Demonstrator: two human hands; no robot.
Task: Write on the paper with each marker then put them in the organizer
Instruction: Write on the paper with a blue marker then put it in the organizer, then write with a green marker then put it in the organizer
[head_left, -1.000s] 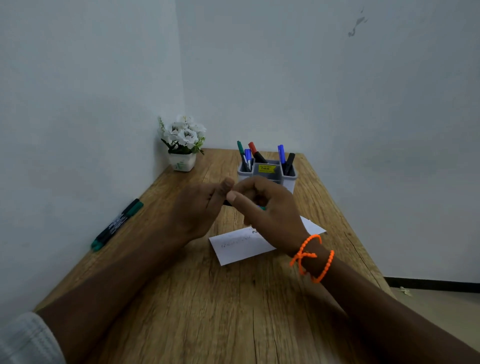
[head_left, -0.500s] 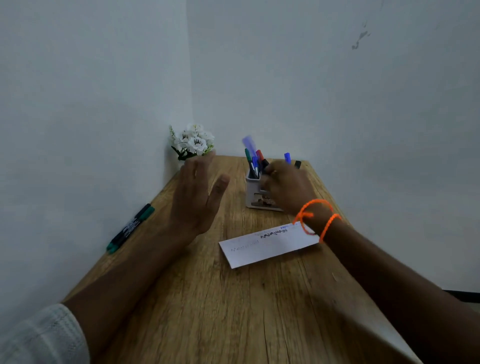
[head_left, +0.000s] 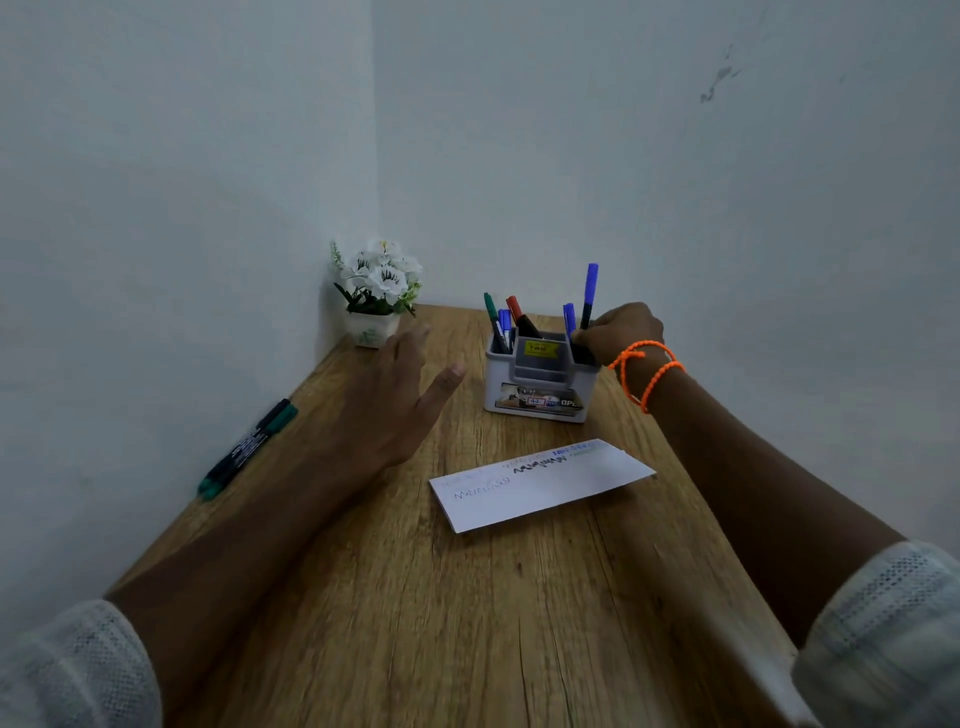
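Lowering blue-capped marker (head_left: 590, 291) upright into far-right slot of organizer (head_left: 537, 382), right hand (head_left: 621, 332) pinching barrel. Keep vertical, release once seated. Left hand (head_left: 397, 402) spread, holding nothing, hovering left of organizer. Paper (head_left: 543, 486) lies nearer on bench (head_left: 467, 623); green markers (head_left: 249, 447) wait at left edge.

Walls (head_left: 675, 182) close behind organizer (head_left: 537, 387)

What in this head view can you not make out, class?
- Words on the white paper sheet: too small and faint.
- Lower ends of the markers in the grey plastic organizer: hidden by its walls.
- Right hand fingertips on the blue-capped black marker: hidden behind the hand.
- Organizer labels: blurred.
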